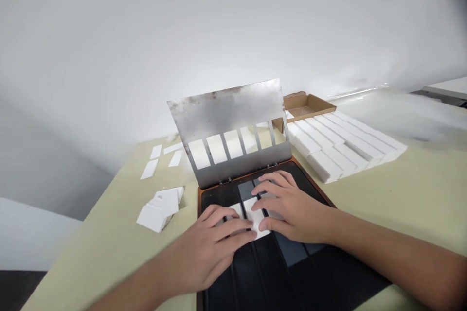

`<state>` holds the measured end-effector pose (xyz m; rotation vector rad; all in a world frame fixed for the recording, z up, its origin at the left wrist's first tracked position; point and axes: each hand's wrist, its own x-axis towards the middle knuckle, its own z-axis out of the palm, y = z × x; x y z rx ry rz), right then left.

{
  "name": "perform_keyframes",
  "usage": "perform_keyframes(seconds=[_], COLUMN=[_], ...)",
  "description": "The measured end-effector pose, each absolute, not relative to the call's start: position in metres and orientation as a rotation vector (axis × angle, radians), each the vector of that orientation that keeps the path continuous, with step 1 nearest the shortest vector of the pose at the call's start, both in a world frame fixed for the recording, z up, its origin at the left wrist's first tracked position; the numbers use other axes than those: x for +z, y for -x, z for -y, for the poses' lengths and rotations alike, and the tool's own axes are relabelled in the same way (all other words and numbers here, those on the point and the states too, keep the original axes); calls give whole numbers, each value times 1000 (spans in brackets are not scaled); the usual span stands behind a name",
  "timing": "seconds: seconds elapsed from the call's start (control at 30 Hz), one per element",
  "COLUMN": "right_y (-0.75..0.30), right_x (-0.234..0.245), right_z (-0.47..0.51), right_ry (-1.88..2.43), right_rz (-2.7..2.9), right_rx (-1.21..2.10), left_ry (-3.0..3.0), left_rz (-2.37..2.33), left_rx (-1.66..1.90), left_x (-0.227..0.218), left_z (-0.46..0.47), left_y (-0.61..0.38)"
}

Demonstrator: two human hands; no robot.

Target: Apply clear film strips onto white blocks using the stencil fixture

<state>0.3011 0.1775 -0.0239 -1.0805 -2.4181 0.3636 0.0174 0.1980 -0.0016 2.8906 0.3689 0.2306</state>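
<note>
A black tray (262,272) with a brown rim lies on the table in front of me. Its hinged metal lid (226,112), cut with several rectangular slots, stands raised at the far end. White rectangular cards (255,214) lie side by side in the tray's grooves. My left hand (207,248) rests flat on the left cards, fingers stretched out. My right hand (288,209) lies flat over the right cards, fingers spread, its thumb touching a card's near edge. Neither hand grips anything.
A fanned stack of white cards (158,209) sits left of the tray, with loose cards (160,158) further back. Rows of white stacked pieces (339,146) and an open cardboard box (306,107) lie at the right. The pale green table (401,189) meets a white wall.
</note>
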Motion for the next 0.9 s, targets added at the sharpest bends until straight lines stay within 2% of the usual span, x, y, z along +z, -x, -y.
perform_keyframes(seconds=[0.9], right_y=[-302], right_x=[-28], right_z=[-176], right_ry=[1057], right_rz=[2500], right_rx=[305], left_ry=[-2890], left_rz=[-354], left_rx=[172], left_x=[-2], left_z=[-199], left_y=[-15])
